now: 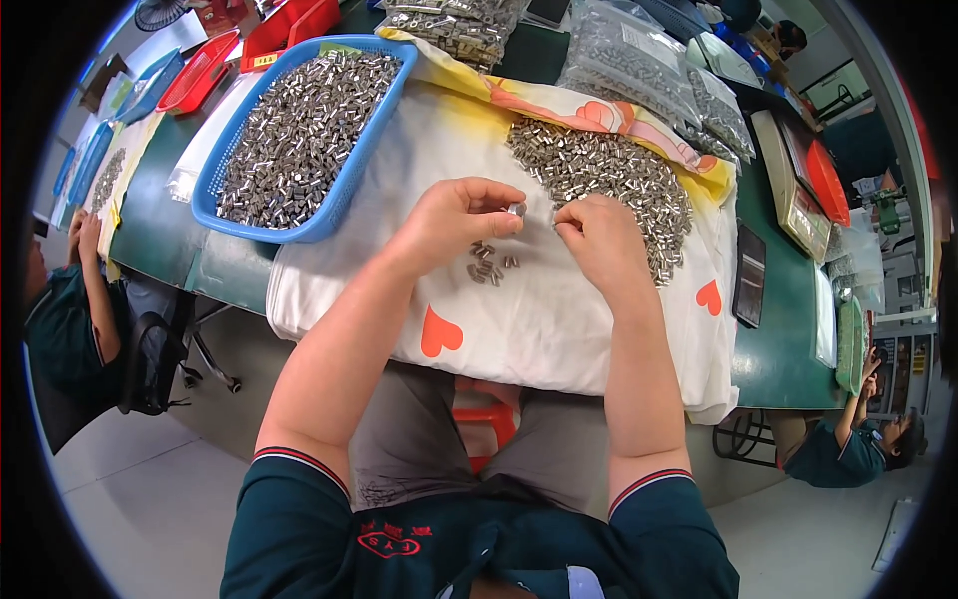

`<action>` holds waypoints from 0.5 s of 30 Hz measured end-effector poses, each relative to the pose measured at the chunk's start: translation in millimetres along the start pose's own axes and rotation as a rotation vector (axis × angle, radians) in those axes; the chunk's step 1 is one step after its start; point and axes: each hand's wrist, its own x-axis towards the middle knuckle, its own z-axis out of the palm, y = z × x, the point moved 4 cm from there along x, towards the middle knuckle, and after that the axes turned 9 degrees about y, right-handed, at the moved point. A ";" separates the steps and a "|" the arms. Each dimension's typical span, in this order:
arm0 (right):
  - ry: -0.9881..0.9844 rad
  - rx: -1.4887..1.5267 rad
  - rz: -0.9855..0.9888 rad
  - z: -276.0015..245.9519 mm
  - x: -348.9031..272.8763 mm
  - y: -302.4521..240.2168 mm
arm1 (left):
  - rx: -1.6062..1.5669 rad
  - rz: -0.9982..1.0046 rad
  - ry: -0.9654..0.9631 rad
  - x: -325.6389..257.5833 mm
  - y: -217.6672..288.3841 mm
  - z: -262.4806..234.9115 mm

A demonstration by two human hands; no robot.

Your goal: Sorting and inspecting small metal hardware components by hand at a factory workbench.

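Observation:
My left hand pinches a small silver metal cylinder between thumb and fingers. My right hand hovers beside it with its fingertips closed on another tiny metal piece at the edge of a large pile of metal cylinders. Just below my left hand lies a small cluster of several loose cylinders. Everything rests on a white cloth with orange hearts spread over the green table.
A blue basket full of metal cylinders stands at the left. Clear bags of parts lie at the back, red trays far left, a scale and dark phone right. Other people sit left and lower right.

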 end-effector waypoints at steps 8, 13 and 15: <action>-0.012 -0.037 -0.085 -0.8 -0.7 -0.7 | 0.065 0.018 -0.051 -4.9 2.4 2.2; -0.032 -0.033 -0.054 0.3 -0.4 -1.2 | 0.023 -0.060 -0.105 -8.7 19.2 4.3; -0.029 -0.055 -0.057 4.3 -2.8 0.0 | -0.125 -0.124 -0.086 0.1 14.7 4.6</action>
